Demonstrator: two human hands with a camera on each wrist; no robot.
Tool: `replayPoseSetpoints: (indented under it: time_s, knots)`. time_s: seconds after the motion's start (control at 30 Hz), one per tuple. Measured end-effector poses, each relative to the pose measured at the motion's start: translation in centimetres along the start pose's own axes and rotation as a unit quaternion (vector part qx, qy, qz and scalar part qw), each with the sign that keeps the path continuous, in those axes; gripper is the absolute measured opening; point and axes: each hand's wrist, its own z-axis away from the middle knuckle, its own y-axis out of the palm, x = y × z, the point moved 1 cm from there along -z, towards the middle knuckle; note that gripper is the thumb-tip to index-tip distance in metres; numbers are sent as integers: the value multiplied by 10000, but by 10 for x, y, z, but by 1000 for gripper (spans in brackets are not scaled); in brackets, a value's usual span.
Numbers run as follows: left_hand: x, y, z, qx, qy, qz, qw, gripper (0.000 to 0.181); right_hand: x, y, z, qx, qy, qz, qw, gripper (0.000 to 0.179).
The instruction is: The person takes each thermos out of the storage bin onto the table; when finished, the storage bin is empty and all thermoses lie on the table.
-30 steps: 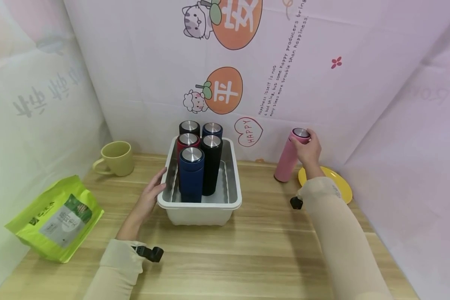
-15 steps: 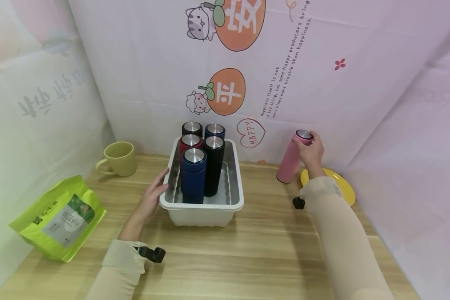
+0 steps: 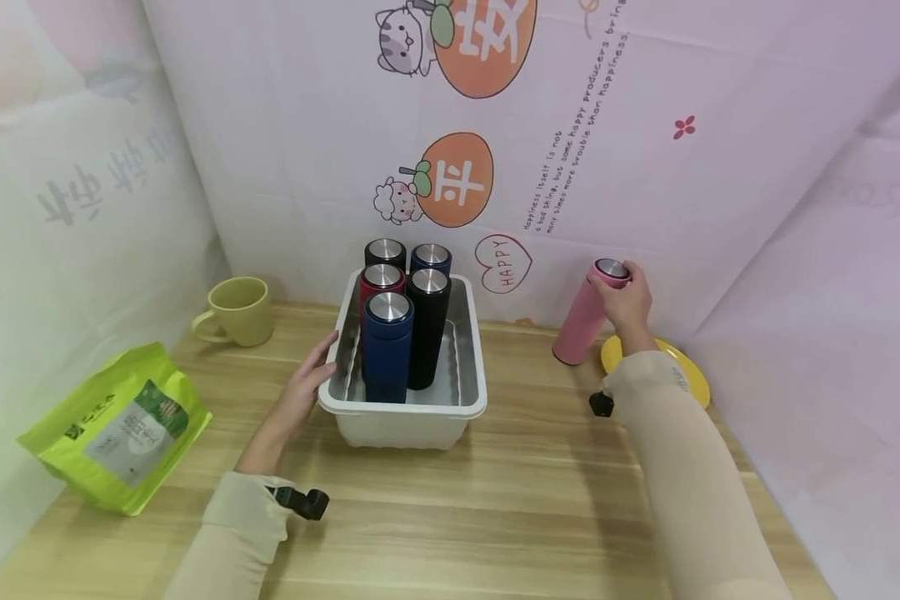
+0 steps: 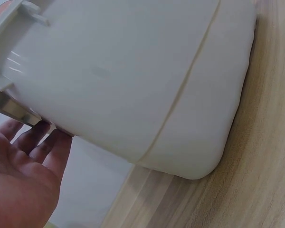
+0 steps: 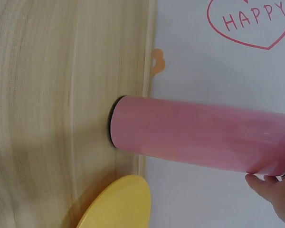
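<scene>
My right hand [image 3: 626, 302] holds a pink thermos bottle [image 3: 580, 321] near its silver lid. That bottle stands upright on the table in the right wrist view, close to the back wall. My left hand [image 3: 300, 393] rests its fingers against the left side of a white plastic tub [image 3: 405, 429]; in the left wrist view the fingertips [image 4: 61, 142] touch the tub by its rim. Inside the tub stand several thermos bottles: a dark blue one [image 3: 387, 358] in front, a black one [image 3: 429, 333], a red one [image 3: 370, 287], and others partly hidden behind.
A yellow plate [image 3: 690, 375] lies at the right, partly under the right forearm. To the left of the tub are a yellow-green mug [image 3: 243, 312] and a bright green pouch [image 3: 120, 433]. Printed cloth walls [image 3: 292, 142] enclose the wooden table [image 3: 457, 517].
The head view has shifted slightly. Both hands keep their places, the right on the pink thermos bottle, the left at the tub's side.
</scene>
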Motion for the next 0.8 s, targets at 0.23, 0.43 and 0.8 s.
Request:
replayPoseSetpoints:
  time_s: [0.23, 0.43, 0.8]
  knots:
    - [1, 2, 0, 3, -13, -69, 10000, 56, 23, -12, -1, 23, -287, 236, 9993, 81]
    - [1, -1, 2, -82, -78, -113, 9999, 57, 68, -7, 12, 327, -529, -47, 9981, 79]
    - [1, -1, 3, -40, -37, -96, 9999, 56, 127, 23, 52, 1052, -1440, -421, 9831, 79]
